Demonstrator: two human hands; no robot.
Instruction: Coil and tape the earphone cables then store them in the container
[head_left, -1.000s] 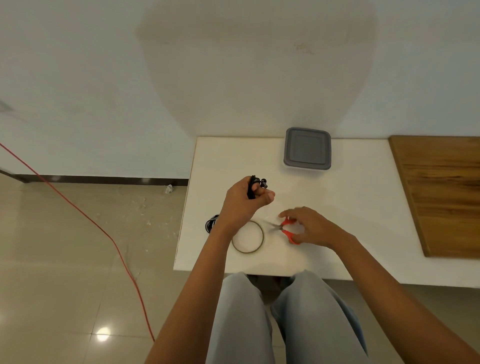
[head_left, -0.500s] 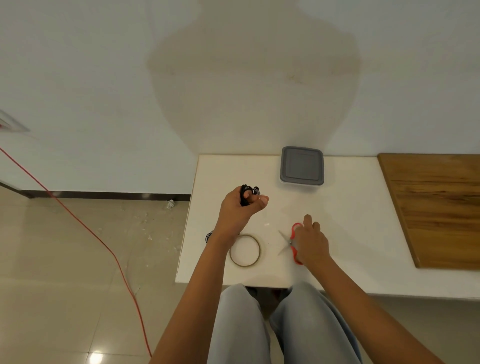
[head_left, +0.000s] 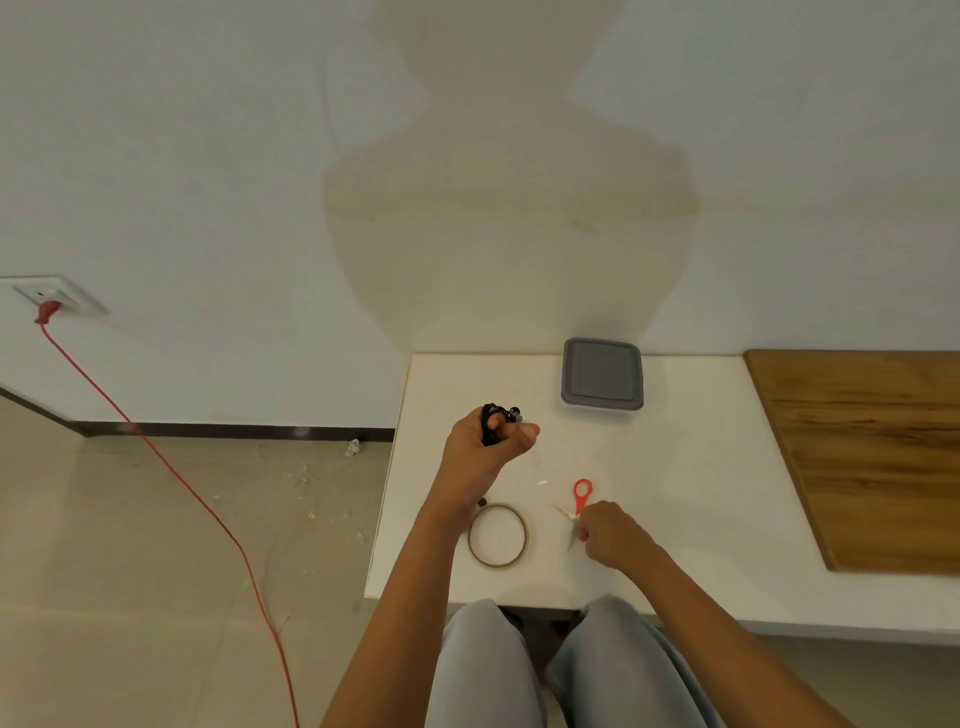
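Observation:
My left hand (head_left: 480, 447) is raised over the white table (head_left: 691, 467) and grips a coiled black earphone cable (head_left: 491, 423), whose earbuds stick out above the fingers. Nearer the table's front edge, my right hand (head_left: 608, 530) has its fingers curled on the red-handled scissors (head_left: 582, 491) near the blades. One red loop points away from me, and a blade tip shows below the hand. A thin roll of tape (head_left: 497, 535) lies flat between my hands. The grey-lidded container (head_left: 602, 374) stands shut by the wall.
A small black piece of another cable (head_left: 482, 502) peeks out beside my left wrist. A wooden board (head_left: 857, 457) covers the table's right part. A pale scrap (head_left: 542, 482) lies near the scissors. A red cord (head_left: 208, 519) crosses the floor at left.
My right hand has gone from lying flat on the scissors to curling its fingers on them, and the scissors have turned so one handle points away. The left hand still holds the coil.

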